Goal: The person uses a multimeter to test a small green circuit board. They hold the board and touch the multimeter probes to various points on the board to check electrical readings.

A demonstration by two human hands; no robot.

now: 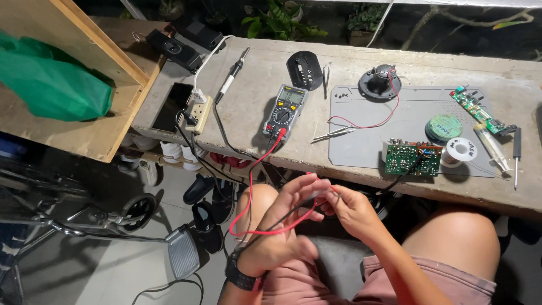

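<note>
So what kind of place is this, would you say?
Probably a makeshift home electronics repair bench, outdoors or on a porch. A multimeter, a soldering iron and a green circuit board lie on a rough concrete ledge, with plants behind.

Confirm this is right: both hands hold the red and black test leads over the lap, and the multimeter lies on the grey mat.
Not quite. In the head view the multimeter lies on the bare concrete bench, left of the grey mat. Both hands, left and right, do hold the test leads.
</note>
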